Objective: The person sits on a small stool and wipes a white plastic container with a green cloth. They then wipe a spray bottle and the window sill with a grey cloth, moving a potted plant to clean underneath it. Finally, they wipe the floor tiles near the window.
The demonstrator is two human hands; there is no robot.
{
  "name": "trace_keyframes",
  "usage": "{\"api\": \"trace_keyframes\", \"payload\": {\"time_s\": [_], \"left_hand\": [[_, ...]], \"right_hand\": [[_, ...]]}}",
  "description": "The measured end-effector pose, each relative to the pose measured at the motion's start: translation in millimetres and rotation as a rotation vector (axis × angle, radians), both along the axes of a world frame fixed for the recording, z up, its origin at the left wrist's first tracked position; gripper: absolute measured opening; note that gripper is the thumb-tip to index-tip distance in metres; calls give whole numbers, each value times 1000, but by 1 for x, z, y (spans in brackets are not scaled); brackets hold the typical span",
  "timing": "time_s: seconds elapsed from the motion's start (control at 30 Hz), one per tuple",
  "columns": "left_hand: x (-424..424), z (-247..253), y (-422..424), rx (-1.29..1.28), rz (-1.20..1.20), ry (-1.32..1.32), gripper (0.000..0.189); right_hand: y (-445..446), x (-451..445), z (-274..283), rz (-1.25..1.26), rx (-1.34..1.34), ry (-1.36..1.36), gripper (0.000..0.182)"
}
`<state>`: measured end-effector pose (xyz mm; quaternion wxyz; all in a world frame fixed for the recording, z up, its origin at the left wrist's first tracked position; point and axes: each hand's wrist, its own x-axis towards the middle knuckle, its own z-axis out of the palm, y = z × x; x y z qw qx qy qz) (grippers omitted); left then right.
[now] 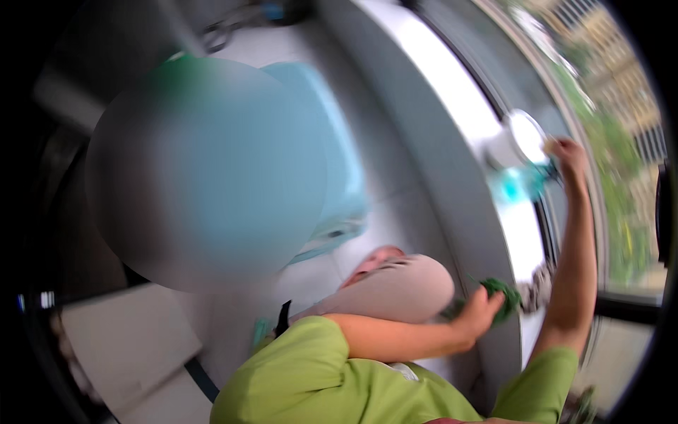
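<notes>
My left hand (479, 312) grips a bundle of green strands (503, 301), perhaps greens or cord, beside the white window ledge (529, 249). Farther along the ledge, my right hand (567, 153) is at the rim of a white round container (511, 148), its fingers bent close together. Motion blur hides whether they hold something. A translucent teal thing (522, 183), perhaps a plastic bag, lies just below that hand and beside the container. A crumpled greyish thing (536, 291) is on the ledge next to the green bundle.
A window (630, 212) runs along the right. A light-blue object (339, 175) stands on the tiled floor at centre, partly covered by a blurred disc. My bent leg (413, 289) is below the ledge. A pale box-like surface (127, 339) is at lower left.
</notes>
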<state>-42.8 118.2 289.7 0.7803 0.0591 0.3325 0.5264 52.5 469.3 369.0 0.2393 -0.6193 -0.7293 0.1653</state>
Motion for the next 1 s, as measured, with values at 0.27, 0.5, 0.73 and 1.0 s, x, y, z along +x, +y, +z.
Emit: {"api": "trace_keyframes", "payload": {"time_s": [0.27,0.5,0.73,1.0], "left_hand": [[-18,12,-4,-49,-34,-223,19],[-17,11,-4,-45,-53,-227,20],[-19,11,-5,-40,-41,-209,22],[-25,10,1,-68,133,-179,28]], "right_hand": [[-19,-60,9,-278,19,-364,22],[-3,-62,2,-188,-123,-273,21],[-29,-46,15,-140,248,26,21],[-257,3,6,197,-78,357,28]]}}
